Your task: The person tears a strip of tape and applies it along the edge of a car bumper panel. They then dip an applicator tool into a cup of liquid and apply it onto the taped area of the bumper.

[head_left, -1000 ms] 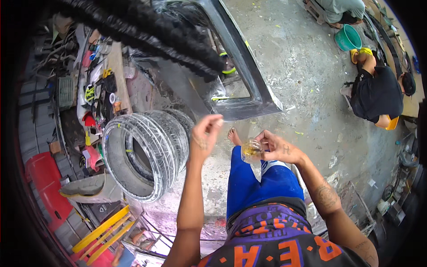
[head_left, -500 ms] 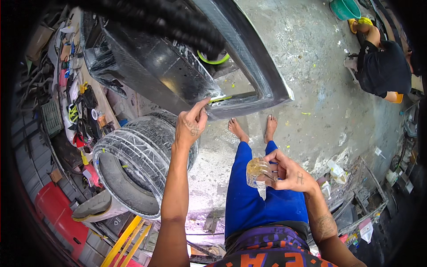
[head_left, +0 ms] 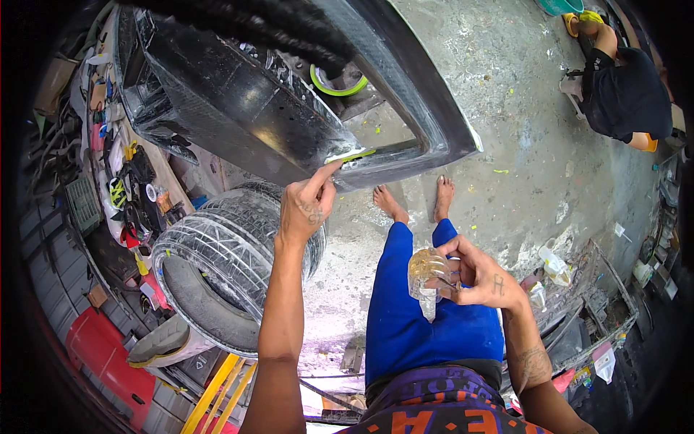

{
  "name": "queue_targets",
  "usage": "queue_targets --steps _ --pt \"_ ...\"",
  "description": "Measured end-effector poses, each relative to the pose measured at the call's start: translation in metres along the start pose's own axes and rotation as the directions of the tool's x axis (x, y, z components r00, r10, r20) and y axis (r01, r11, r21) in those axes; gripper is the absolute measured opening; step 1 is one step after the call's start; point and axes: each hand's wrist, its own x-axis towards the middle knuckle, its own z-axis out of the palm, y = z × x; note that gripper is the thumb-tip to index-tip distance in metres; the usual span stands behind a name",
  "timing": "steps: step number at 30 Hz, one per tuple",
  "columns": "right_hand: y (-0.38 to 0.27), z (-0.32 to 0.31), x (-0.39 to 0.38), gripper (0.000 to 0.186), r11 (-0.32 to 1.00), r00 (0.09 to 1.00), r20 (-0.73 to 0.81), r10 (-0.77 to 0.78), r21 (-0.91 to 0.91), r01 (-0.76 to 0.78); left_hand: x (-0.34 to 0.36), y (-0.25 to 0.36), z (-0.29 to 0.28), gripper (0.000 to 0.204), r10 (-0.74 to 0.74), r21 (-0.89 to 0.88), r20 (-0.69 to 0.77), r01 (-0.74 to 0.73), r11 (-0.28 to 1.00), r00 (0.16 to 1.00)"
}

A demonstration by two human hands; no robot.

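Observation:
My left hand (head_left: 306, 204) reaches forward with its index finger stretched out and the other fingers curled. Its fingertip touches the near edge of a black carbon-look vehicle body panel (head_left: 238, 123), beside a yellow-green strip (head_left: 359, 155) and a whitish patch. Nothing shows in that hand. Above my lap, my right hand (head_left: 483, 275) is closed around a clear plastic cup (head_left: 425, 269), tilted, with something amber-coloured in it. The fingers show through its wall. A large opening in the panel reveals the floor beneath.
A dusty tyre (head_left: 217, 267) lies left of my left forearm. Cluttered shelving (head_left: 134, 188) runs along the left, with a red panel (head_left: 108, 358) below. At the upper right a person in black (head_left: 625, 94) sits near a green bucket (head_left: 560, 6). A metal frame (head_left: 614, 282) stands right.
The view has shifted slightly. My left fingertip stays at the panel edge, while my right hand has turned the cup a little and moved it slightly right and up.

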Motion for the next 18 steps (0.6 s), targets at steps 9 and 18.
queue_targets --steps 9,18 --pt "-0.0045 0.0025 0.0004 0.056 1.0 1.0 0.009 0.017 0.001 -0.017 -0.0036 -0.0056 -0.0025 0.032 0.038 0.068 0.01 -0.039 0.997 0.999" --pt "-0.0075 0.0057 0.0019 0.057 1.0 1.0 0.007 0.024 0.006 -0.024 -0.0012 -0.0052 -0.0065 0.037 0.083 0.126 0.061 -0.09 0.988 0.995"
